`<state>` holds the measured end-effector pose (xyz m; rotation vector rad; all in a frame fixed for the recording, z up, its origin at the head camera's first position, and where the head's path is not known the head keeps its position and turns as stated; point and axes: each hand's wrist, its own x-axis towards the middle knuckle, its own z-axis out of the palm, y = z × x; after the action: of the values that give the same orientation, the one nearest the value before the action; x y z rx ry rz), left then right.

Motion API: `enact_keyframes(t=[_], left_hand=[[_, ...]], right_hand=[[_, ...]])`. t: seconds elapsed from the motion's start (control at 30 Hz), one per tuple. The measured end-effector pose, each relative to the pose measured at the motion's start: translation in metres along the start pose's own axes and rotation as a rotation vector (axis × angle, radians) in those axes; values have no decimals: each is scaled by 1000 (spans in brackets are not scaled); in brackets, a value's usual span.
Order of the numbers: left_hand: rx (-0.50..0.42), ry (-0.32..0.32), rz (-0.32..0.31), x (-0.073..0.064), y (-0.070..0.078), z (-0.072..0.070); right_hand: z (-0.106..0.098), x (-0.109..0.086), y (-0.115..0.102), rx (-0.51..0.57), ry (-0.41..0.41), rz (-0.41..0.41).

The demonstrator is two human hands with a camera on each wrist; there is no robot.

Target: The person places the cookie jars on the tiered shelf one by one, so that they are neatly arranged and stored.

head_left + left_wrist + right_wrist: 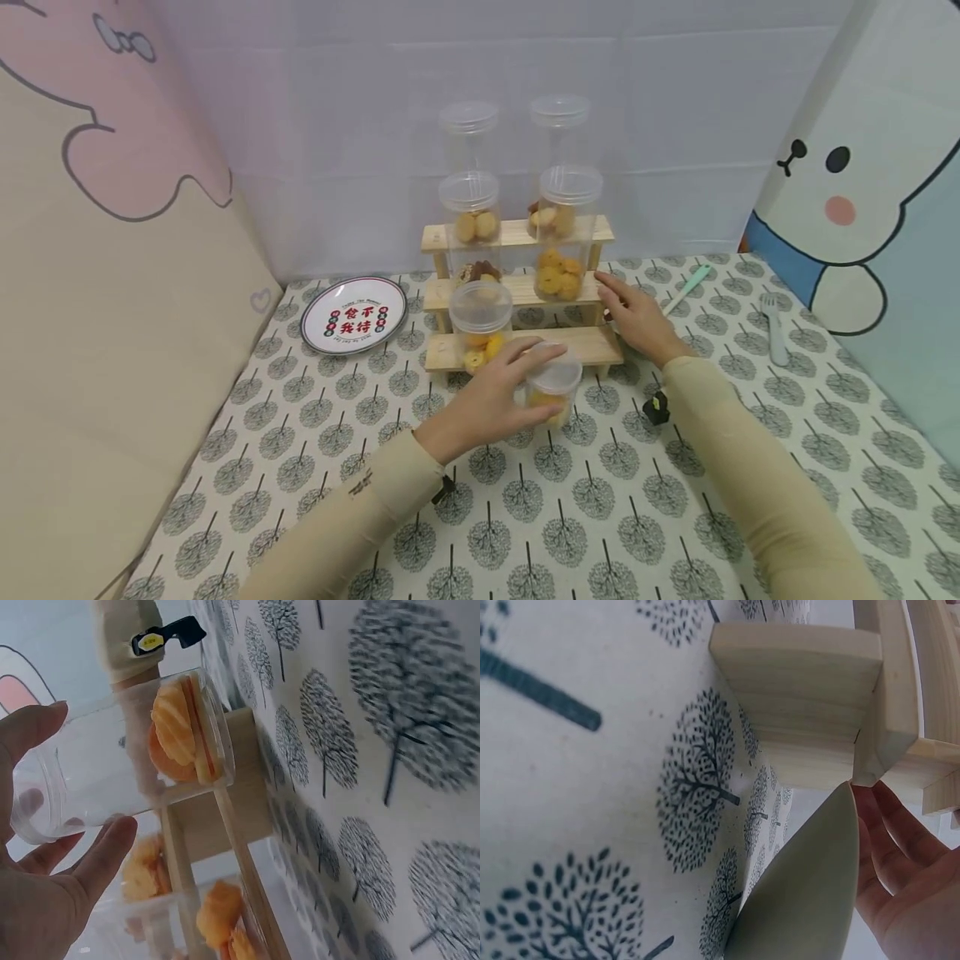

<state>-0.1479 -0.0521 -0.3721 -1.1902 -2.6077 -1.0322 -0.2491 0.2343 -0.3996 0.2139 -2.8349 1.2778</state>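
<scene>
My left hand grips a clear lidded jar with yellow-orange cookies in its bottom. The left wrist view shows thumb and fingers on opposite sides of this jar. It is in front of the lowest step of a three-step wooden rack; whether its base touches the table cannot be told. My right hand is at the rack's right end, its fingertips at the middle step. In the right wrist view, a pale curved surface hides part of the right hand; what it is stays unclear.
Other clear jars of cookies stand on the rack, including a front-left jar and a middle-right jar. Left of the rack lies a white plate. To the right are a green-tipped utensil and a pale fork.
</scene>
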Motion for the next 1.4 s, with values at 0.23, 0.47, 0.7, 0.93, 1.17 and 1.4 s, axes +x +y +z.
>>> enact_keyframes(t=[0.23,0.47,0.7,0.93,1.17,1.4], left_hand=[[61,54,-6,29,4,8],[120,162,-57,52,13,14],[106,252,-131,68,13,20],[84,259,-222,74,6,25],[84,267,-264,77,6,27],[119,271,-255,82,5,29]], right_hand=[[1,-1,-2,6,-6,-3],[1,0,-3,17,8,-9],[3,0,-2,22,0,-21],[5,-1,2,29,10,-25],[4,0,3,33,17,-27],[2,0,4,33,19,-23]])
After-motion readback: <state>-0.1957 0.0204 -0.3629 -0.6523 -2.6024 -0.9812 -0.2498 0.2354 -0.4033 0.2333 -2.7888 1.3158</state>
